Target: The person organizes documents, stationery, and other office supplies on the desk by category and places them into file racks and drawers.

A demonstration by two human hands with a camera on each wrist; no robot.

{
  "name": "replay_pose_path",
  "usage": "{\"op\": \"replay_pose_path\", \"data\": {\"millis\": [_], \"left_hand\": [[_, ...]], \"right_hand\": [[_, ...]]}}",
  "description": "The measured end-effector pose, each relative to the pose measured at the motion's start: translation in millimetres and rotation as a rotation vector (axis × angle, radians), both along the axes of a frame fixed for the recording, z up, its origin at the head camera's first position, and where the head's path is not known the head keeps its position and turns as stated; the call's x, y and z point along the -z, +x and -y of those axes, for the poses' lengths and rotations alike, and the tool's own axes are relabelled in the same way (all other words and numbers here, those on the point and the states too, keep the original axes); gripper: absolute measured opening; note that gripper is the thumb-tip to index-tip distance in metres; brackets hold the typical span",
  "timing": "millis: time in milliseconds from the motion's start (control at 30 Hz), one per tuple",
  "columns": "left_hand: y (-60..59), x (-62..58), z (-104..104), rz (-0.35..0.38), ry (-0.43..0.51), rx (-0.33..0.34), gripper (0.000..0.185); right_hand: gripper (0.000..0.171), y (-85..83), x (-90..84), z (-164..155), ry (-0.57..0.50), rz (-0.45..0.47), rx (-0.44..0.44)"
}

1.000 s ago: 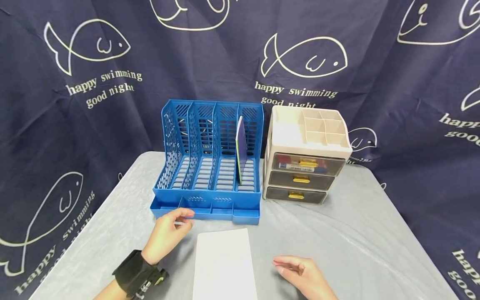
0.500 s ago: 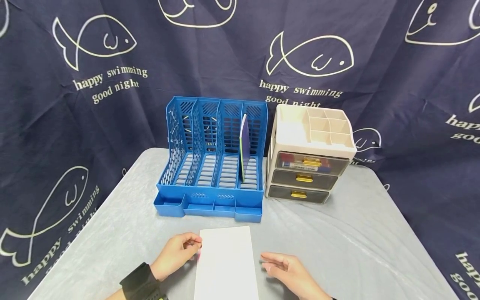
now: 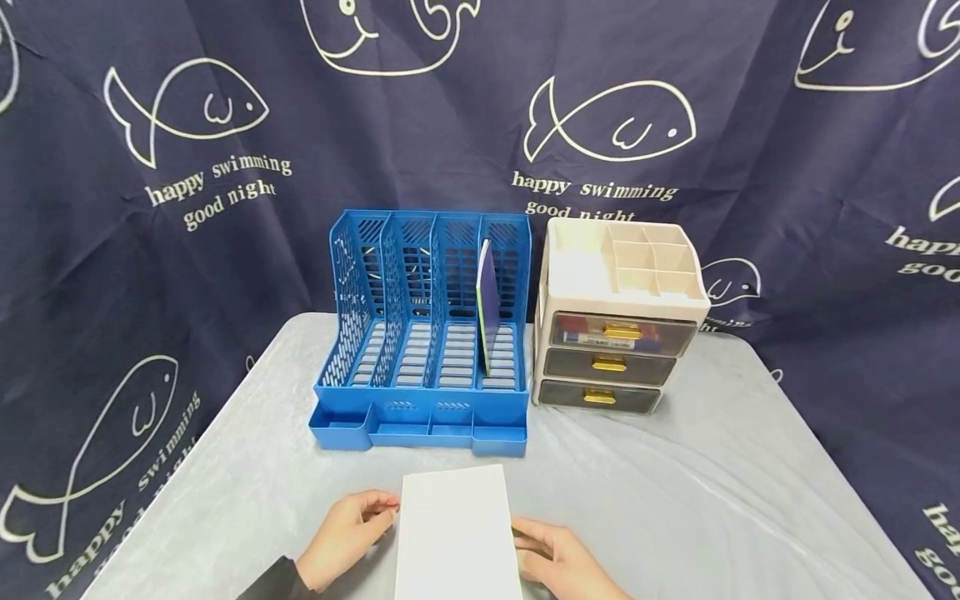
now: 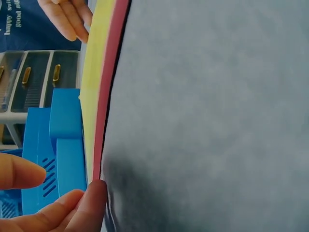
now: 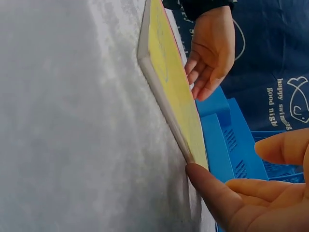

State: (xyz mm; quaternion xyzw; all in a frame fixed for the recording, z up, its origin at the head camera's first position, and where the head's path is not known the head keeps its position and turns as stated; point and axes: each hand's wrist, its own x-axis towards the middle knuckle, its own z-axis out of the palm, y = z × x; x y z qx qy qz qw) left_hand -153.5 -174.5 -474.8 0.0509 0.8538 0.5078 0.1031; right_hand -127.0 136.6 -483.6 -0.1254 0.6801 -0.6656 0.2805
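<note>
A book (image 3: 457, 533) lies flat near the front of the table, its cover looking white in the head view. In the left wrist view the book (image 4: 96, 63) shows a yellow cover and a red-pink spine; its pale page edge faces the right wrist camera. My left hand (image 3: 348, 533) is at the spine side, a fingertip touching the spine and the other digits spread. My right hand (image 3: 558, 558) is at the opposite side, one fingertip (image 5: 200, 176) against the page edge. Neither hand closes round the book.
Behind the book stands a blue file rack (image 3: 420, 419) with upright slots and small front trays. A thin purple-covered booklet (image 3: 489, 304) leans in its rightmost slot. To its right is a cream drawer organizer (image 3: 551, 304) with markers in the top drawer. A fish-print curtain (image 3: 420, 125) hangs behind.
My left hand has come down from the rack's front tray to the book's left edge. My right hand has moved left to the book's right edge. The book stays on the table.
</note>
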Motion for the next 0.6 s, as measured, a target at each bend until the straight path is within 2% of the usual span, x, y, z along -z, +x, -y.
{"op": "replay_pose_path", "data": {"millis": [200, 333, 600], "left_hand": [[1.7, -0.3, -0.5, 0.035, 0.052, 0.005, 0.035], [2.3, -0.2, -1.0, 0.090, 0.092, -0.016, 0.037], [-2.9, 7.9, -7.0, 0.137, 0.204, -0.053, 0.042]], "right_hand": [[0.052, -0.6, 1.0, 3.9, 0.002, 0.015, 0.020], [0.052, -0.5, 2.4, 5.7, -0.008, 0.017, 0.024], [0.051, -1.0, 6.5, 2.4, 0.004, 0.041, 0.050]]}}
